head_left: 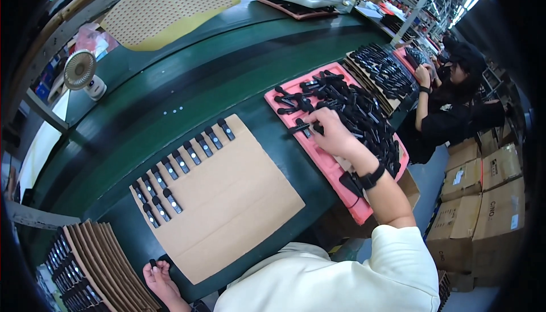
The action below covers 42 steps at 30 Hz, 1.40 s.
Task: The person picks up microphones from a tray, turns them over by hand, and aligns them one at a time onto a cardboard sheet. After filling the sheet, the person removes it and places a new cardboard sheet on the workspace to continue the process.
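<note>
My right hand (331, 133) reaches over the near-left edge of a pink foam tray (335, 178). Its fingers are pinched on a small black microphone (300, 126) with a foam-like rounded tip. Many similar black microphones (355, 104) lie in a loose heap in that tray. Low at the left, my left hand (160, 279) is closed around a small black piece, mostly hidden by the fingers. Between my hands lies a brown cardboard sheet (233, 198). Several microphones (191, 153) stand in a row along its far edge, with a short second row (160, 208) at its left end.
Upright cardboard dividers with microphones between them (102, 261) stand at the lower left. A small fan (81, 71) sits beyond the green conveyor belt (199, 64). To the right a co-worker (449, 96) handles things at another tray. Cardboard boxes (478, 215) are stacked behind.
</note>
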{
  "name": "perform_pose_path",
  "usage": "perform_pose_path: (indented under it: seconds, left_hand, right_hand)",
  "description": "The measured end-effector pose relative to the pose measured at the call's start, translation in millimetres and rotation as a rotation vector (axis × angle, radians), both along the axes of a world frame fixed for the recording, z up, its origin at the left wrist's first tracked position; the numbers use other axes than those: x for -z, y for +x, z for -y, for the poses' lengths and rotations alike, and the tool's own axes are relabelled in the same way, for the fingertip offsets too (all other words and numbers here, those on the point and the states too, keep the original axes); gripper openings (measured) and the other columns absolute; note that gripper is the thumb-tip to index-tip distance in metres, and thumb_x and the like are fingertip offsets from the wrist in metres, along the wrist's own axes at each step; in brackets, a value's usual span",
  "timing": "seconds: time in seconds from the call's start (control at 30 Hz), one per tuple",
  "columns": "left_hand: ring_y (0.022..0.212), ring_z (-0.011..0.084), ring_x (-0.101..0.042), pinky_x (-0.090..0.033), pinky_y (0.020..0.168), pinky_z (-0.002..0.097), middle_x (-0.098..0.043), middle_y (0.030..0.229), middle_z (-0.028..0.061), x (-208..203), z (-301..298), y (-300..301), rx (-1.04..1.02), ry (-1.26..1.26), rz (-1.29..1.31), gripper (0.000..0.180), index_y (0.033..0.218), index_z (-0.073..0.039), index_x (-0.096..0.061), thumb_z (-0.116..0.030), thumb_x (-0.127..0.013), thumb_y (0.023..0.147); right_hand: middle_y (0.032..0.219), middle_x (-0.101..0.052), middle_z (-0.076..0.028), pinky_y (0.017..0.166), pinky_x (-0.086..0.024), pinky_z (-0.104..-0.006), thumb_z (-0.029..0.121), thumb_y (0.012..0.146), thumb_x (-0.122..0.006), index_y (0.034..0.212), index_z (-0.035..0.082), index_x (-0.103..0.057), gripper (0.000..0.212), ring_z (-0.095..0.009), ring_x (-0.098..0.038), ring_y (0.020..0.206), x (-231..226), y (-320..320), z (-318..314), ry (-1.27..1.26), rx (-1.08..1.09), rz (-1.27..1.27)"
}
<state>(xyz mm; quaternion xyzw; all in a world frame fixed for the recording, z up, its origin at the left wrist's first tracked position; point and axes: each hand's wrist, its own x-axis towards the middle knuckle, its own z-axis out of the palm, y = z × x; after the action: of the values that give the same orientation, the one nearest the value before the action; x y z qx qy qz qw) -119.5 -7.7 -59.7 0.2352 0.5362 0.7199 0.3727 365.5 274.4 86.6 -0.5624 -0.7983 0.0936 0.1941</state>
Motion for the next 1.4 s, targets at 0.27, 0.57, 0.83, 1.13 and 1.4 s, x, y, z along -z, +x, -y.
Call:
perform_pose_path:
  seconds: [0.27, 0.57, 0.83, 1.13, 1.4]
  left_hand:
    - [0.09, 0.02, -0.06, -0.051, 0.087, 0.0348, -0.061, 0.097, 0.012, -49, 23, 24, -0.021, 0.179, -0.134, 0.022, 0.116, -0.001, -0.051, -0.014, -0.055, 0.098]
    - [0.112, 0.0283, -0.059, -0.047, 0.098, 0.041, -0.058, 0.125, 0.0209, -126, -3, 128, 0.804, 0.137, 0.071, 0.022, 0.11, 0.003, -0.06, 0.001, -0.062, 0.088]
    - [0.11, 0.0211, -0.058, -0.047, 0.097, 0.0355, -0.056, 0.124, 0.0166, -122, 12, 145, 0.756, 0.065, 0.106, 0.024, 0.109, 0.003, -0.062, 0.001, -0.067, 0.086]
    - [0.103, 0.0212, -0.058, -0.048, 0.091, 0.0326, -0.059, 0.109, 0.013, -124, 8, 142, 0.711, 0.054, -0.548, 0.027, 0.109, 0.003, -0.062, 0.0, -0.069, 0.083]
    - [0.1, 0.0211, -0.062, -0.052, 0.086, 0.0317, -0.06, 0.108, 0.0159, -116, 9, 146, 0.582, 0.099, -0.216, 0.025, 0.109, 0.002, -0.062, 0.002, -0.067, 0.085]
  right_hand:
    - [0.107, -0.061, -0.011, 0.086, -0.05, -0.0311, -0.011, 0.087, -0.058, 0.1, 0.002, -0.054, 0.019, -0.018, -0.061, 0.098, -22, -68, 113, -0.594, -0.164, -1.18]
    - [0.1, -0.066, -0.012, 0.077, -0.049, -0.0316, -0.009, 0.072, -0.073, 0.1, 0.005, -0.061, 0.033, -0.023, -0.064, 0.088, 15, -153, 173, -0.172, -0.8, -0.726]
    - [0.1, -0.066, -0.009, 0.07, -0.049, -0.0336, -0.004, 0.067, -0.078, 0.104, 0.005, -0.063, 0.041, -0.024, -0.062, 0.082, 25, -163, 190, 0.002, -0.89, -0.707]
    - [0.096, -0.065, -0.01, 0.066, -0.049, -0.0315, 0.013, 0.068, -0.086, 0.103, 0.004, -0.063, 0.043, -0.023, -0.062, 0.083, 34, -153, 193, -0.119, -0.882, -0.788]
    - [0.089, -0.065, -0.014, 0.07, -0.049, -0.0306, 0.008, 0.078, -0.079, 0.105, 0.0, -0.062, 0.033, -0.022, -0.061, 0.082, 43, -130, 195, -0.32, -0.755, -1.019]
